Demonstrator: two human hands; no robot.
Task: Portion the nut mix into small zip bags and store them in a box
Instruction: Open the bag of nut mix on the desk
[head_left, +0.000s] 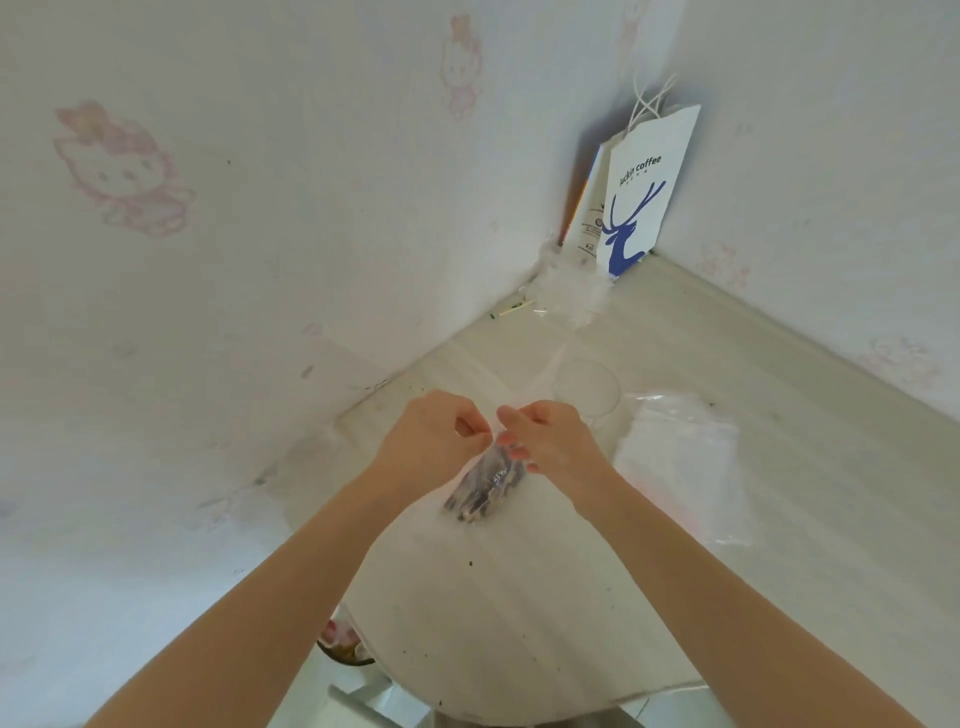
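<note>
left hand and right hand pinch the small clear nut-filled zip bag, probably sealing; next, press toward three o'clock.

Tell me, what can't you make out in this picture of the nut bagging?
Head view only:
- Seal of the small zip bag: covered by the pinching left hand and right hand; open or closed unclear.
- Kinds of nuts: blurred, too small.
- Glass bowl: washed out by glare; contents unclear.
- Storage box: none in view.
- Pink-brown thing below the table: cut off by its edge.
</note>
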